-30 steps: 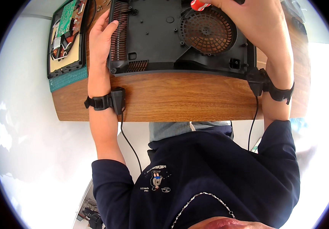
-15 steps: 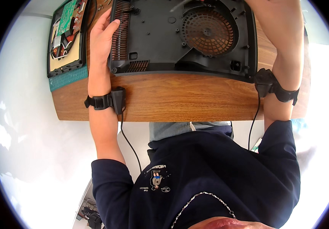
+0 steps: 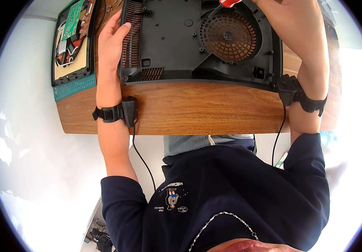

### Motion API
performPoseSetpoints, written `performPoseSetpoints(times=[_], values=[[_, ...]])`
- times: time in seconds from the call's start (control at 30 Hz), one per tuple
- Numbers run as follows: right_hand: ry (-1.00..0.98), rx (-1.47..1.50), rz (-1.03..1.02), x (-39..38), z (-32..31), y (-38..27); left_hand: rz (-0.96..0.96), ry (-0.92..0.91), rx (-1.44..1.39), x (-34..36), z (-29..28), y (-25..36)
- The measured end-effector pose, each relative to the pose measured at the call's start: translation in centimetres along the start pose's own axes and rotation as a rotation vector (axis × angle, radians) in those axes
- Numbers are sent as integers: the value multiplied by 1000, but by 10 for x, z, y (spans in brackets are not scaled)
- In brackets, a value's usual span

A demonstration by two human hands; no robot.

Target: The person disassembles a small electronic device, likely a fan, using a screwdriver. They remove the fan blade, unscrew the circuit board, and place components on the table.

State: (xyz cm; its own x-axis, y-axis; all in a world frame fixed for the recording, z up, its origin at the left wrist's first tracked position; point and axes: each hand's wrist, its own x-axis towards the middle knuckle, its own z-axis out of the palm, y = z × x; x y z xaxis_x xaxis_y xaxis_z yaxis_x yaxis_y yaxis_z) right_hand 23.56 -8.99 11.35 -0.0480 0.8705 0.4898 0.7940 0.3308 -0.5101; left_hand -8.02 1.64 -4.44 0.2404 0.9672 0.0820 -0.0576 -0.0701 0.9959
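Observation:
A black plastic housing (image 3: 168, 54) with slotted vents and a round fan grille (image 3: 228, 36) lies on the table in front of me, its ribbed inner side up. My left hand (image 3: 113, 44) grips its left edge, thumb over the slotted side vent and fingers along the outside. At the upper edge of the picture, a red-handled screwdriver (image 3: 230, 3) slants over the top of the grille, its metal shaft pointing down and left. My right hand (image 3: 280, 10) is at its handle; the fingers are mostly cut off by the picture's edge.
Left of the housing, an opened black casing with a green circuit board (image 3: 73, 19) and wires rests on a green cutting mat (image 3: 76, 87). Small loose screws (image 3: 110, 7) lie behind my left hand. Cables hang from the black wrist devices (image 3: 129, 111) on both arms.
My right hand has shifted slightly left and down, bringing the screwdriver's red handle further into view. My left hand stays on the housing, which has barely moved.

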Motion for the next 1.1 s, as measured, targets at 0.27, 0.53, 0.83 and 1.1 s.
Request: performPoseSetpoints(times=[0.27,0.53,0.83,1.1], values=[[86,87,-238,7,16,49,11,6,23,0,2,2],[82,85,-284,5,12,47,-6,-33,33,1,-2,0],[55,79,-269,1,7,35,-11,-14,73,0,-1,2],[18,182,-237,6,10,45,-7,-6,76,-1,-2,1]])
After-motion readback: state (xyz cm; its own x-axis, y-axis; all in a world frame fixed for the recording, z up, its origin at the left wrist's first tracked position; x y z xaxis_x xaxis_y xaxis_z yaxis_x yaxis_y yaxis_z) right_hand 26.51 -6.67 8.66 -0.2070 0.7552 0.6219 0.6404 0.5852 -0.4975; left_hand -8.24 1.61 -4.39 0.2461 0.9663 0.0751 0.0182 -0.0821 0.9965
